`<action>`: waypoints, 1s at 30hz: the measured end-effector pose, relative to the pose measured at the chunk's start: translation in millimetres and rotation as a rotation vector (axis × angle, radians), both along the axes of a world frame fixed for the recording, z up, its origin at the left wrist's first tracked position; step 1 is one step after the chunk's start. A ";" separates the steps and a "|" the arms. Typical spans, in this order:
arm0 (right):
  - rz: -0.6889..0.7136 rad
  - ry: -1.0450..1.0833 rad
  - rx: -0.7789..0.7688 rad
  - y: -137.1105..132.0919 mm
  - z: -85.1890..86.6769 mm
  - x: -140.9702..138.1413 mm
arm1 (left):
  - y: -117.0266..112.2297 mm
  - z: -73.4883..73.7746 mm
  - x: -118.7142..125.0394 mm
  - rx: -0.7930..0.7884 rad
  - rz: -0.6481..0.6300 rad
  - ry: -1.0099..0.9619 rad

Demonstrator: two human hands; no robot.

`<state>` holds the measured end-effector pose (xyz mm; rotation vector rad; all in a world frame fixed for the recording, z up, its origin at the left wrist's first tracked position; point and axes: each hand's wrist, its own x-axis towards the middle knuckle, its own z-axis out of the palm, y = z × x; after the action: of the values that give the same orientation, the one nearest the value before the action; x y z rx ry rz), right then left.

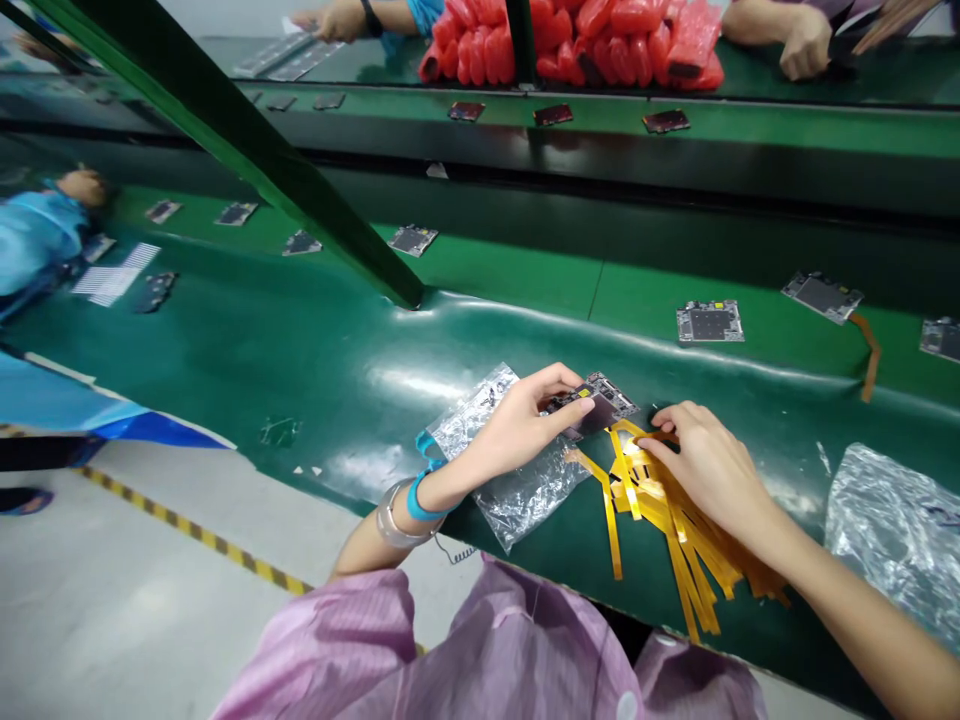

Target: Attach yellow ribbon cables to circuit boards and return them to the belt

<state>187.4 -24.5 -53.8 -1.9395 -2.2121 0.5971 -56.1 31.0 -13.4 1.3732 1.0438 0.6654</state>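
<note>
My left hand (536, 415) grips a dark circuit board (606, 400) by its left side, thumb on top and fingers along the far edge. It is held just above the bench, over a clear plastic bag (517, 500). To its right, my right hand (705, 455) has thumb and forefinger pinched together at the top of a pile of yellow-orange flex cables (690, 560), close to the board's lower right corner. Whether a single cable is between those fingertips I cannot make out. A blue wrist strap with a coiled cord is on my left wrist.
Circuit boards lie along the green belt (547, 270); one board (823, 296) has a flex cable attached. Another clear bag (892, 540) lies at right. A green post (300, 190) slants across the left. Red bubble-wrapped packs (637, 40) and co-workers' hands are at the back.
</note>
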 end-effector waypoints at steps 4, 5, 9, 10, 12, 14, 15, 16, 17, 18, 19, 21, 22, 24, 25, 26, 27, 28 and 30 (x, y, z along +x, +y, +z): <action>-0.029 0.043 -0.059 -3.6 0.2 -4.1 | 0.6 1.9 -1.7 0.016 -0.004 0.021; -0.029 0.065 -0.080 -3.2 -0.2 -5.7 | 1.1 2.0 -1.3 0.019 -0.002 0.027; -0.037 0.151 -0.107 -0.7 -2.4 -8.6 | 1.7 -0.2 1.2 0.021 -0.009 0.047; -0.037 0.181 -0.108 -0.5 -2.8 -7.9 | 1.5 -1.3 1.6 0.021 -0.014 0.046; -0.037 0.252 -0.109 -0.6 -3.1 -5.2 | 1.0 -3.2 2.0 0.014 -0.020 0.029; -0.042 0.332 -0.109 -0.2 -2.1 -1.0 | 0.8 -4.0 1.8 -0.001 -0.023 0.007; -0.068 0.420 -0.115 0.4 -0.9 1.3 | 0.8 -3.8 1.8 -0.014 -0.023 -0.009; -0.112 0.541 -0.128 1.4 0.8 3.6 | 0.9 -3.2 1.9 -0.038 -0.025 -0.032; -0.174 0.685 -0.142 2.7 3.1 5.7 | 1.2 -2.5 2.3 -0.075 -0.030 -0.060; -0.247 0.834 -0.155 4.0 5.9 7.5 | 1.3 -1.6 3.1 -0.121 -0.034 -0.089; -0.323 0.972 -0.165 5.0 9.2 8.8 | 1.3 -1.0 4.6 -0.171 -0.038 -0.112; -0.440 1.144 -0.168 4.7 17.2 10.0 | 0.2 -0.7 10.0 -0.270 -0.046 -0.141; -0.474 1.192 -0.170 2.9 21.4 9.9 | -1.1 -1.2 13.8 -0.312 -0.050 -0.153; -0.483 1.250 -0.203 -4.8 29.8 8.8 | -5.9 -2.9 23.0 -0.397 -0.068 -0.194; -0.460 1.248 -0.221 -10.3 33.4 7.9 | -9.3 -3.7 27.9 -0.435 -0.084 -0.219; -0.429 1.219 -0.228 -16.4 36.5 6.8 | -13.3 -4.1 32.4 -0.454 -0.101 -0.236; -0.402 1.161 -0.209 -22.7 39.1 5.5 | -17.7 -4.1 36.5 -0.444 -0.117 -0.245; -0.384 1.081 -0.162 -28.8 41.0 4.2 | -22.3 -3.5 39.8 -0.407 -0.131 -0.243; -0.370 0.896 -0.029 -39.0 43.5 1.5 | -31.2 -0.4 43.9 -0.282 -0.150 -0.217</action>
<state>188.9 -63.5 -10.3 -1.5564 -1.2695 1.1379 -12.1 -0.2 -13.8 1.0957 0.8179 0.5210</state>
